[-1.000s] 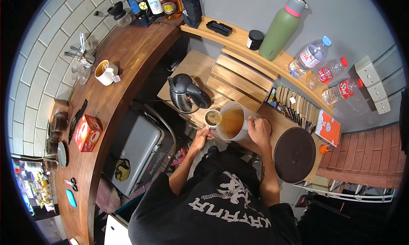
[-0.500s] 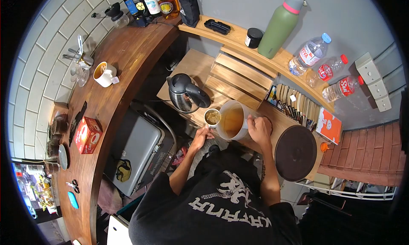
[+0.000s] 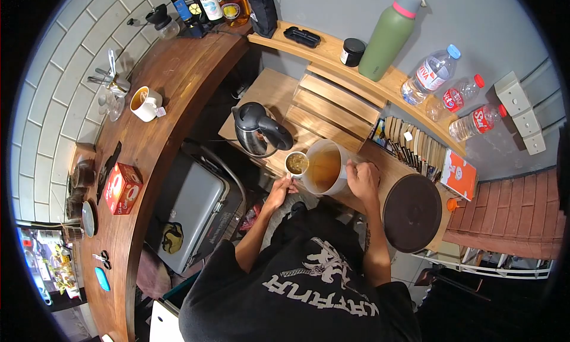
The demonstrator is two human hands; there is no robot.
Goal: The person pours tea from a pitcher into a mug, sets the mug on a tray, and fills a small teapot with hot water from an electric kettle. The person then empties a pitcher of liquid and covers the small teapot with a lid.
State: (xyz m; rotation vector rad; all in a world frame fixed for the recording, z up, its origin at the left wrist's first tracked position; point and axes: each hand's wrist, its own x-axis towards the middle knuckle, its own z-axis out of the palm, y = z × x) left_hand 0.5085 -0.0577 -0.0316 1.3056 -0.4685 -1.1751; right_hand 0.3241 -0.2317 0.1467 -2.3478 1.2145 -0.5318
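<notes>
A small white cup [image 3: 296, 164] with yellowish-brown contents is held by its handle in my left hand [image 3: 281, 191]. Beside it, its rim close to the cup, a large translucent pitcher [image 3: 326, 169] holds amber liquid. My right hand [image 3: 363, 179] is wrapped round the pitcher's handle on its right side. Behind the cup stands a black and steel electric kettle [image 3: 257, 130] on the low wooden bench [image 3: 270, 92]. Whether cup and pitcher touch is hard to tell.
On the curved wooden counter [image 3: 178, 80] at left are a white mug [image 3: 146, 104], a red box [image 3: 123, 188] and scissors [image 3: 104, 259]. A shelf behind bears a green bottle [image 3: 387, 42] and plastic bottles. Books [image 3: 409, 149] and a round dark disc [image 3: 412, 213] are at right.
The view has shifted slightly. Both hands keep their grip on the cup and the pitcher, with hardly any movement between them.
</notes>
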